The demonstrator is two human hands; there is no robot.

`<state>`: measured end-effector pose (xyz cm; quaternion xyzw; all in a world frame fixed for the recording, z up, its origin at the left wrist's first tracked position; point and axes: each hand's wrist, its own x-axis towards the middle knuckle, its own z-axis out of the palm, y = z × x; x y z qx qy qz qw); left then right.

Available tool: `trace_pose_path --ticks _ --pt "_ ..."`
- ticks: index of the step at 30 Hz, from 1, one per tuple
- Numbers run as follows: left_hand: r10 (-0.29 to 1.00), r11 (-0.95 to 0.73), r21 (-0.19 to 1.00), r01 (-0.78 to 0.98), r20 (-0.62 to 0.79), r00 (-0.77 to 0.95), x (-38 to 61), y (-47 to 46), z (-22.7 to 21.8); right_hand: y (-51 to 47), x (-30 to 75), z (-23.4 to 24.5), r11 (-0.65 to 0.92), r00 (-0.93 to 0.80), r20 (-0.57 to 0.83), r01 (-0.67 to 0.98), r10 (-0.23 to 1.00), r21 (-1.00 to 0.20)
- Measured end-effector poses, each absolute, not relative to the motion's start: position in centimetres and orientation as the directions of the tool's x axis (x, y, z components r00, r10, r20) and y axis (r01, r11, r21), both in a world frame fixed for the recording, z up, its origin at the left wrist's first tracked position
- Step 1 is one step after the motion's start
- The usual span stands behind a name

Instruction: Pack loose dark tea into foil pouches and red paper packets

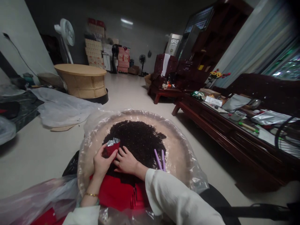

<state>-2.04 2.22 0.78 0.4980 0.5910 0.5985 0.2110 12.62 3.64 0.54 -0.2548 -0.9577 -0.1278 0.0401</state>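
Note:
A round shallow tray (pixel 178 147) lined with clear plastic holds a heap of dark loose tea leaves (pixel 138 137). My left hand (pixel 102 162) grips a small red pouch with a silver inside (pixel 112 147), its mouth open at the edge of the heap. My right hand (pixel 126 162) lies on the leaves beside the pouch, fingers bent and pressed toward its opening. A stack of flat red pouches (pixel 117 193) rests at the tray's near edge, under my wrists. Purple tongs (pixel 160 159) lie on the leaves to the right of my right hand.
A long dark wooden table (pixel 234 134) with silver bags and clutter runs along the right. Crumpled plastic sheeting (pixel 63 109) and a round wooden tub (pixel 82 79) sit on the floor at left. A standing fan (pixel 67 34) and stacked boxes (pixel 95 47) are at the back.

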Motion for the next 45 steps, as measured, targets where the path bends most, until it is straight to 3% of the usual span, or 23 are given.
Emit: trace_pose_path --ticks 6,14,22,28,31,34,36,39,43,45 --pt "0.858 -0.203 0.927 0.315 0.324 -0.4 -2.0 2.1 0.6 5.2 12.4 1.5 0.829 -0.849 0.116 0.529 0.516 0.185" --pt "0.866 -0.209 0.928 0.307 0.321 -0.383 -1.8 2.0 0.5 6.9 15.0 3.7 0.625 -0.629 0.198 0.775 0.752 0.092" --pt "0.877 -0.202 0.94 0.276 0.299 -0.376 -1.6 2.1 0.3 8.0 16.1 3.8 0.477 -0.367 0.357 0.827 0.859 -0.299" --pt "0.882 -0.192 0.933 0.304 0.3 -0.364 -1.6 2.1 0.0 8.3 17.9 3.3 0.488 -0.294 0.405 0.676 0.866 -0.553" --pt "0.884 -0.182 0.934 0.307 0.292 -0.365 -1.6 2.1 0.0 8.7 19.6 2.3 0.368 -0.066 0.419 0.612 0.906 -0.7" --pt "0.89 -0.182 0.938 0.293 0.284 -0.357 -1.5 2.1 -0.1 8.8 21.0 0.2 0.139 0.134 0.269 0.597 0.954 -0.79" --pt "0.888 -0.185 0.937 0.298 0.289 -0.358 -1.5 2.1 -0.1 8.5 21.3 -1.3 0.025 0.153 0.138 0.575 0.979 -0.818" --pt "0.885 -0.188 0.93 0.317 0.3 -0.356 -1.6 2.1 -0.1 7.8 20.8 -2.6 0.001 0.088 0.061 0.56 0.994 -0.829" --pt "0.881 -0.185 0.921 0.344 0.31 -0.356 -1.6 2.0 0.1 6.9 19.7 -1.8 0.112 0.008 0.145 0.592 0.989 -0.798" --pt "0.879 -0.187 0.921 0.341 0.312 -0.36 -1.6 2.0 0.1 6.3 19.2 -0.6 0.212 -0.063 0.228 0.66 0.972 -0.721"
